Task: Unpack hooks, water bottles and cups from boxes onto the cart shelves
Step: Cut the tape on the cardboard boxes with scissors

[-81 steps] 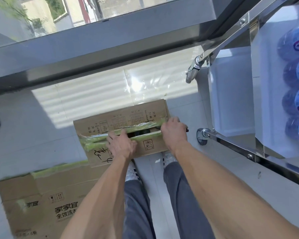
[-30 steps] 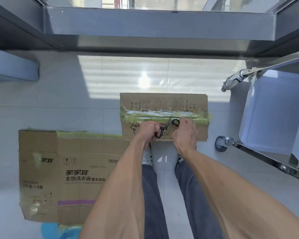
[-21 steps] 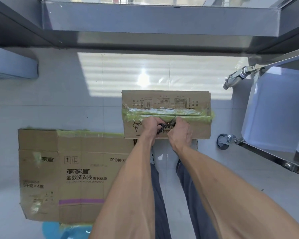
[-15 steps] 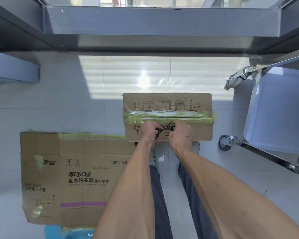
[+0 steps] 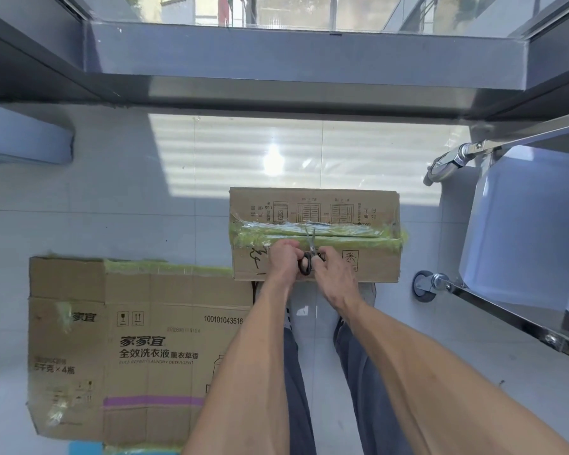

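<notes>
Both hands, the left and right, now grip the scissors, blades swung up onto the box's green tape, cutting apparently begun, unpacking still ahead.

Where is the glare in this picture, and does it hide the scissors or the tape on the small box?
Head view: a bright striped sun patch with a hot spot lies on the floor beyond the small box; the scissors and green tape stay shaded and readable, though the tape film glints; wide-angle lens bends the window frame.
</notes>
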The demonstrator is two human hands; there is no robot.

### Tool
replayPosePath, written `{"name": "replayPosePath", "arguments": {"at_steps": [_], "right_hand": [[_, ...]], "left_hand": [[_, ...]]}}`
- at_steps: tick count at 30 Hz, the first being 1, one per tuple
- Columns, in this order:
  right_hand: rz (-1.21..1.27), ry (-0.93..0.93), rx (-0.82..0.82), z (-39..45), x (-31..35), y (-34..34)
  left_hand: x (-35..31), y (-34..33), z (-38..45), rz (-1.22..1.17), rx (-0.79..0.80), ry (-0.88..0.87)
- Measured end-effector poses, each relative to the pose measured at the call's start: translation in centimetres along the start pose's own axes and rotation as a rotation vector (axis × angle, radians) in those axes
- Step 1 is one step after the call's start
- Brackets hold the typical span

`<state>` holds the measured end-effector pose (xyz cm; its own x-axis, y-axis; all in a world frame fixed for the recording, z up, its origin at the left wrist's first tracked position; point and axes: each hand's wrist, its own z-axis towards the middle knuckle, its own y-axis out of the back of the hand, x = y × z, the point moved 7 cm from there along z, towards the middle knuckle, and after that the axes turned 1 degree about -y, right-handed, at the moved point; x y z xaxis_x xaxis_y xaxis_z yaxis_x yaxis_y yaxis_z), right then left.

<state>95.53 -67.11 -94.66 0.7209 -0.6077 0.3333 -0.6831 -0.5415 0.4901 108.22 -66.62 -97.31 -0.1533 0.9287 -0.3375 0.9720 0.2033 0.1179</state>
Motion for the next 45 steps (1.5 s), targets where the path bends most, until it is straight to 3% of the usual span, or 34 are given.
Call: {"name": "replayPosePath", "arguments": {"at_steps": [5, 9, 12, 17, 22, 28, 32, 36, 40, 45], "right_hand": [[0.184, -0.126, -0.043, 0.2, -1.3, 0.2], [0.143, -0.122, -0.179, 0.4, -2.8, 2.4], [0.049, -0.174, -0.288, 0.5, -4.5, 4.3], [0.059, -0.451, -0.456, -0.1, -9.5, 5.9], [0.349, -0.667, -0.364, 0.6, -14.2, 3.8], [0.610, -0.886, -0.413, 0.5, -15.8, 1.1], [0.848, -0.911, -0.415, 1.5, -15.0, -1.5], [0.844, -0.825, -0.536, 2.0, -13.7, -0.5], [0.788, -0.610, -0.513, 4.1, -11.3, 1.6], [0.749, -0.482, -0.418, 6.6, -7.3, 2.4]], "left_hand": [[-2.3, -1.2, -0.6, 0.534, 0.071, -0.237], [-5.1, -1.1, -0.9, 1.079, -0.154, -0.508], [-7.0, -1.4, -0.6, 1.228, -0.256, -0.665], [-9.1, -4.2, 2.2, 1.442, -0.245, -0.690], [-8.3, -9.3, 5.1, 1.609, -0.110, -0.728], [-8.2, -9.6, 7.3, 1.930, 0.025, -0.654], [-8.9, -10.5, 6.7, 1.939, 0.097, -0.790], [-10.3, -9.4, 6.8, 1.870, 0.086, -0.869], [-12.4, -6.7, 7.0, 1.691, -0.015, -0.853], [-14.7, -1.7, 7.2, 1.363, -0.280, -0.736]]}}
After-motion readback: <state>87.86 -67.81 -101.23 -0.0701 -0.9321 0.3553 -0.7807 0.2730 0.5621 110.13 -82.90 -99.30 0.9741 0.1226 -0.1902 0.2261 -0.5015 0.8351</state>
